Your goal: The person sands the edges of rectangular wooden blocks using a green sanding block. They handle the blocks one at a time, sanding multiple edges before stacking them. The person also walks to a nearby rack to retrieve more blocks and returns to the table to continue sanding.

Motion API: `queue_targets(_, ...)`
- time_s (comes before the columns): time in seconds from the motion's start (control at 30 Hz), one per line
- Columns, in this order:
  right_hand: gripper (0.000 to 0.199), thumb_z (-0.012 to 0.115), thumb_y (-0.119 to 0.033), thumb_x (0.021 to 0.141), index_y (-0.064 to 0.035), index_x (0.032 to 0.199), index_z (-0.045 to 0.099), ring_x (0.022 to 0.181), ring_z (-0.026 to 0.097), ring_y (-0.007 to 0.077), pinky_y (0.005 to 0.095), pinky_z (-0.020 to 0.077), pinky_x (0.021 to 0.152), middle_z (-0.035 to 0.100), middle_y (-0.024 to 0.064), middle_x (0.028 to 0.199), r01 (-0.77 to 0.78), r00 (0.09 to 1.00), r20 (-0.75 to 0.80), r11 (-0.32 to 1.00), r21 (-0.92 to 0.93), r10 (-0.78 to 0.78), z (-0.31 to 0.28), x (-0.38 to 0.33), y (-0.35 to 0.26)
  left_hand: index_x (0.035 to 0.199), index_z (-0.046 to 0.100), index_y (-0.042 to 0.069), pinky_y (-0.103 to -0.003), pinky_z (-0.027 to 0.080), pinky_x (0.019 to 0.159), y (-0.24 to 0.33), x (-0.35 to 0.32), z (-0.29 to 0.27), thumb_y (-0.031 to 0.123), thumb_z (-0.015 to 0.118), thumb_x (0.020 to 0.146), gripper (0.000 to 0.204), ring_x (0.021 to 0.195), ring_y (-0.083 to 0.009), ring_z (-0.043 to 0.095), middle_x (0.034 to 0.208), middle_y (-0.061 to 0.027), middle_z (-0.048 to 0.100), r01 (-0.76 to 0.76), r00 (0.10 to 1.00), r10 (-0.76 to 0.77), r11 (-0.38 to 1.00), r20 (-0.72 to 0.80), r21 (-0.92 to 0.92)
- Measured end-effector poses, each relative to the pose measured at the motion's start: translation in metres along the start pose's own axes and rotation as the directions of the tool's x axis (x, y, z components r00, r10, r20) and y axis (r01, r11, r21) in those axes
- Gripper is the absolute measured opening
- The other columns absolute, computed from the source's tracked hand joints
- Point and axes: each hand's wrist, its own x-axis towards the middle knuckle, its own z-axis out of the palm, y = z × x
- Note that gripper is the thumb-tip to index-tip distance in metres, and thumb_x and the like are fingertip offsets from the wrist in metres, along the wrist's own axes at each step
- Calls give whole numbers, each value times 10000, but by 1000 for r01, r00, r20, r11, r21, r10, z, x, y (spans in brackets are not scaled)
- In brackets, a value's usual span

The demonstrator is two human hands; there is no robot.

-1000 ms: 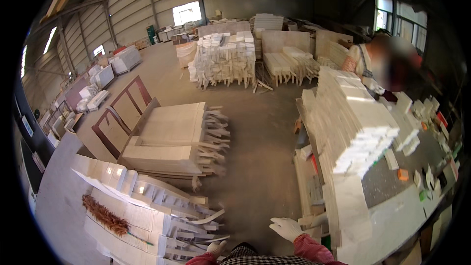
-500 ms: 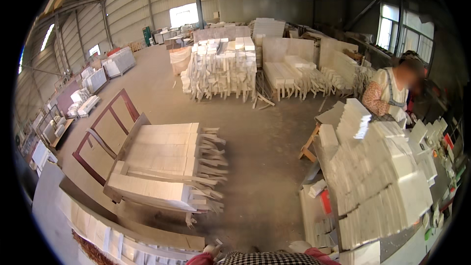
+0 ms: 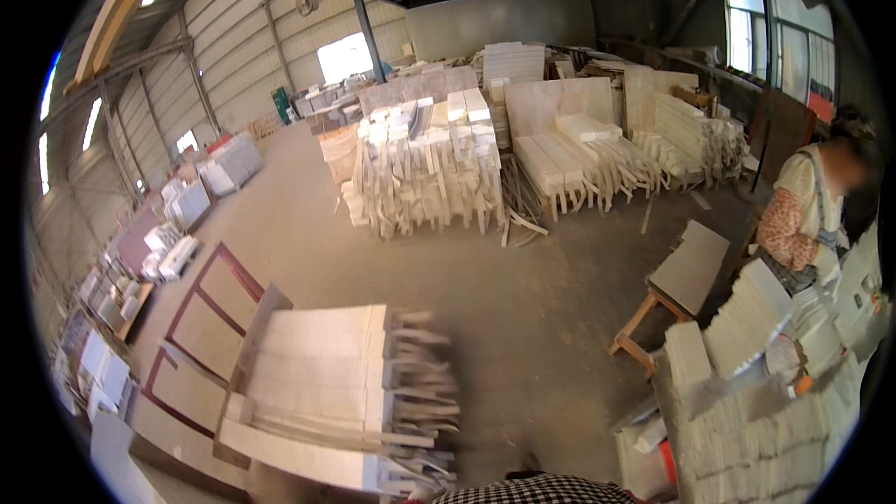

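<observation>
Neither of my hands shows now. At the lower edge I see only my checked garment (image 3: 541,491). Nearest on my left is a cart with a dark red frame (image 3: 194,313), loaded with stacked pale strips (image 3: 322,369). Loose strap-like ends (image 3: 420,397) hang over the load's right side. To my right stand rows of stacked pale pieces (image 3: 756,439), close to the lower right edge.
A co-worker (image 3: 789,224) bends over the piled pieces at the right. Before that person stands a wooden trestle (image 3: 644,327) carrying a grey board (image 3: 691,266). Bundled pale strips (image 3: 425,163) fill the far middle. Concrete floor (image 3: 532,317) runs between cart and right-hand stacks.
Both my hands, low in the earlier picture, have gone out of view. The cart appears lower, and the co-worker and right-hand stacks appear farther right and lower, as my view has shifted.
</observation>
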Motion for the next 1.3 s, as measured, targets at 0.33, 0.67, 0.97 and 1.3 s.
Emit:
queue_targets(0.33, 497, 488, -441, 960, -48, 1159, 720, 1139, 643, 386, 498, 492, 975, 698, 178, 1221, 101, 863, -503, 958, 268, 50, -396, 194, -71, 1217, 645, 76, -503, 548, 814, 94, 154, -147, 503, 591, 938, 513, 958, -417, 709, 947, -242, 728, 193, 981, -184, 962, 62, -191)
queue_targets(0.67, 316, 515, -287, 979, -87, 1079, 738, 998, 703, 385, 495, 556, 838, 726, 169, 1128, 94, 960, -237, 969, -229, -149, -477, 290, 64, 1146, 654, 99, -528, 556, 725, 247, 468, -292, 485, 608, 923, 448, 854, -411, 724, 856, -221, 723, -385, 918, 353, 901, 178, 199)
queue_targets(0.97, 426, 480, -363, 984, -107, 1225, 721, 1112, 672, 389, 490, 511, 965, 713, 205, 1202, -331, 794, -134, 607, 723, 593, -461, 291, 107, 1194, 695, 140, -475, 571, 744, 485, 664, -464, 340, 605, 933, 341, 823, -350, 722, 946, -150, 742, -403, 915, 398, 911, 72, 87)
queue_targets(1.3, 316, 508, -205, 961, -99, 1123, 758, 1078, 698, 362, 501, 546, 932, 730, 175, 1150, -270, 953, -46, 911, 313, 299, -726, 443, 201, 1051, 768, 92, -423, 530, 938, 573, 832, -480, 594, 546, 942, 560, 979, -320, 720, 955, -134, 773, -225, 951, 190, 966, 242, 127)
